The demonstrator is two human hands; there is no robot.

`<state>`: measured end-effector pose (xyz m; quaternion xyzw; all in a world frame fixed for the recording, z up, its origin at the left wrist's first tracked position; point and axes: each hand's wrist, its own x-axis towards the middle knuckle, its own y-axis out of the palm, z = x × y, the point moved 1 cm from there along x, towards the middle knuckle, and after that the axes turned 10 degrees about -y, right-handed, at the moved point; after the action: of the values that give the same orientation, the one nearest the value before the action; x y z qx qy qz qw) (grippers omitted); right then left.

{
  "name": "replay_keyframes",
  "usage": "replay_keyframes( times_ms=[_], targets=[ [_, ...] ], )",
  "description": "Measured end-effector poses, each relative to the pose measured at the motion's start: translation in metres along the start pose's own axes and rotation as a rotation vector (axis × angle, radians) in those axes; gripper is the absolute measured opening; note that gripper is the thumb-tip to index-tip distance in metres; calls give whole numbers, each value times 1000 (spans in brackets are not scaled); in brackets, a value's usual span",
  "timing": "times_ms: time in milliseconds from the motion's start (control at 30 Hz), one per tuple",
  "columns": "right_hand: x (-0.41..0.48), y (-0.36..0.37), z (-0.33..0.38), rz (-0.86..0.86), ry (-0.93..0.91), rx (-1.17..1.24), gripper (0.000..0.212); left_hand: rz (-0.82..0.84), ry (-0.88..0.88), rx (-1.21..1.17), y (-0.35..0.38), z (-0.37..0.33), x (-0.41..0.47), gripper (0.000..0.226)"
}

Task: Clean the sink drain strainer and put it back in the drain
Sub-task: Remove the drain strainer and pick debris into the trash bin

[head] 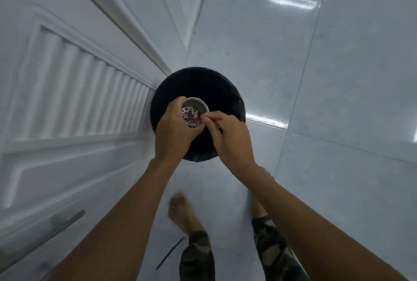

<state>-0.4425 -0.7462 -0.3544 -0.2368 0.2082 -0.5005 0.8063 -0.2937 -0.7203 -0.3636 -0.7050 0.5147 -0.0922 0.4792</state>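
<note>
A round metal sink drain strainer [194, 109] with a perforated bottom is gripped in my left hand [174, 132], held above a black round bin [198, 86] lined with a dark bag. Reddish bits show inside the strainer cup. My right hand [228, 136] is at the strainer's right rim, thumb and forefinger pinched together at the edge; whether they hold any debris I cannot tell. Both hands hover over the bin's opening. The sink and its drain are out of view.
A white panelled door [67, 111] with a metal handle [67, 220] runs along the left. Glossy pale floor tiles [327, 100] spread to the right. My bare feet [180, 210] and camouflage trouser legs stand below, beside a thin dark stick [170, 253] lying on the floor.
</note>
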Motion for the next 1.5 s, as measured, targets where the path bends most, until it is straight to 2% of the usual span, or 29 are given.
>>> replay_keyframes(
  times_ms=[167,267,400,500,567,667,800,867,933,1000,1067,1167,1233,1367,1500],
  targets=[
    [-18,47,-46,-94,67,-48,27,46,5,138,29,38,7,82],
    [-30,69,-49,-56,38,-22,29,95,-8,166,38,44,11,86],
    [-28,69,-62,-88,133,-64,31,80,15,217,41,49,16,77],
    [-23,69,-55,-138,79,-30,33,89,85,280,42,50,22,73],
    [-21,71,-50,-79,19,-47,29,100,121,297,43,49,27,74],
    [-10,67,-58,-8,78,-103,26,122,165,309,41,49,34,73],
    [-1,66,-59,-164,100,21,28,188,80,281,35,50,46,83],
    [-5,72,-52,-150,63,35,25,234,56,243,32,49,49,88],
    [-6,74,-55,-129,101,-6,22,268,50,235,28,48,50,91],
    [-4,71,-62,-166,175,4,23,274,27,235,25,49,51,94],
    [-5,71,-58,-201,146,52,21,272,10,225,23,49,53,97],
    [-10,78,-48,-152,82,48,20,297,47,233,23,51,53,99],
    [-9,76,-52,-133,142,-1,22,301,69,253,24,53,52,100],
    [-9,73,-53,-203,122,54,21,294,89,295,25,59,54,103],
    [-16,81,-46,-81,105,4,22,324,189,318,23,65,53,101]
  ],
)
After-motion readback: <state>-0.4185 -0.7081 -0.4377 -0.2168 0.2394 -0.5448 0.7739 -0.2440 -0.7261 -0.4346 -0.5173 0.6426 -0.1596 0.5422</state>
